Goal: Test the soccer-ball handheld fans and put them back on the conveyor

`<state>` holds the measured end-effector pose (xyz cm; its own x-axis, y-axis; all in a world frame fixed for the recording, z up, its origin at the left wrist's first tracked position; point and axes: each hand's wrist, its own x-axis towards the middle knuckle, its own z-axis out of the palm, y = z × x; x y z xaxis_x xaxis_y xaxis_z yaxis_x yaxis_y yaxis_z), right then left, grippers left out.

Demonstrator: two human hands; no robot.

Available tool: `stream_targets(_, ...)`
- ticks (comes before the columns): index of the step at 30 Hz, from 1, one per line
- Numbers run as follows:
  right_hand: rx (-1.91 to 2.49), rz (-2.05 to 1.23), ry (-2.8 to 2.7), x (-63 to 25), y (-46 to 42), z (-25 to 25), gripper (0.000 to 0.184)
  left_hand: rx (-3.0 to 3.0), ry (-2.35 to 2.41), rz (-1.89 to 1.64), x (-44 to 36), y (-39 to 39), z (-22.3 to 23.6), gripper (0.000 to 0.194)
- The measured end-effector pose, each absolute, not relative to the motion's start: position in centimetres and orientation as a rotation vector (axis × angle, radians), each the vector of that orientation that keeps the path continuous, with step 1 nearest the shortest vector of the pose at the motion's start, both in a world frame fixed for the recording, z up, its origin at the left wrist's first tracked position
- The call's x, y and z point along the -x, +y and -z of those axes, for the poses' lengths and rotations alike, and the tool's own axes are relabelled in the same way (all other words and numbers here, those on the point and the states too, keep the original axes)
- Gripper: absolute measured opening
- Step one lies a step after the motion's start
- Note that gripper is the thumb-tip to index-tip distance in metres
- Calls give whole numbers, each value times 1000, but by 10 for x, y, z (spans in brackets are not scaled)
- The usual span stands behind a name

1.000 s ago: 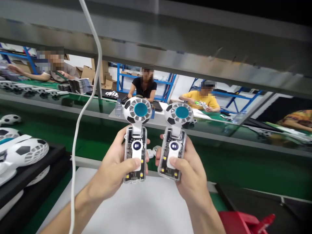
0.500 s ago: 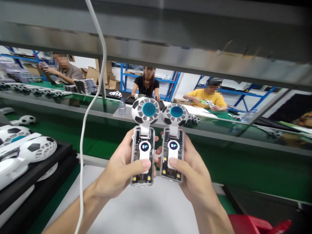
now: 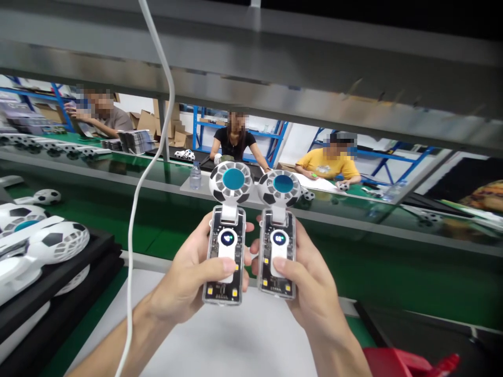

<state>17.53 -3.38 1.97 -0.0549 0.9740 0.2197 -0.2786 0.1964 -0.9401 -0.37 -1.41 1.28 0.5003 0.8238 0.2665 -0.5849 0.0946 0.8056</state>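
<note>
My left hand (image 3: 192, 275) is closed around a small handheld fan (image 3: 228, 238) with a football-patterned head and a clear casing that shows its circuit board. Its thumb presses on the white strip below the round lit display. A matching fan (image 3: 279, 238) is gripped by my right hand (image 3: 312, 280), the thumb likewise on its white strip. Both fans stand upright side by side, a small gap apart, blue discs facing me. Each display shows digits and a green dot. Below them lies a white work surface (image 3: 243, 340).
More football fans (image 3: 58, 241) lie on stacked black trays (image 3: 106, 243) at left. A white cable (image 3: 135, 209) hangs in front of my left forearm. A red object (image 3: 401, 361) sits at lower right. Across the green conveyor (image 3: 353, 262), three people work, with a water bottle (image 3: 195, 177) nearby.
The digits on both displays have changed from about 01 to higher numbers. The left fan has shifted slightly left and down. Across the line, the middle person's arm now reaches outward.
</note>
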Motion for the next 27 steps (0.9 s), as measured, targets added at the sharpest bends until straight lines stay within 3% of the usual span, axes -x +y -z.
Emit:
stream_targets(8,809,-1207,-1164,-178,-33,-18,69,-1012,274,-1087,3,-14,-12,48)
stream_targets(10,809,-1167,-1165,-178,-30,-15,57,-1026,278,-1095,1,-15,-12,49)
stream_targets(13,791,-1125,-1137,-176,-26,-10,35,-1025,349,-1152,-4,-15,-11,33)
stream_targets(17,716,-1123,-1130,-174,-22,-7,25,-1011,457,-1222,-7,-14,-13,23)
stream_targets(24,670,-892,-1005,-176,-24,-17,32,-1075,509,-1273,-4,-16,-17,22)
stream_targets(27,691,-1082,-999,-182,-35,-22,30,-1194,682,-1503,-3,-14,-15,27)
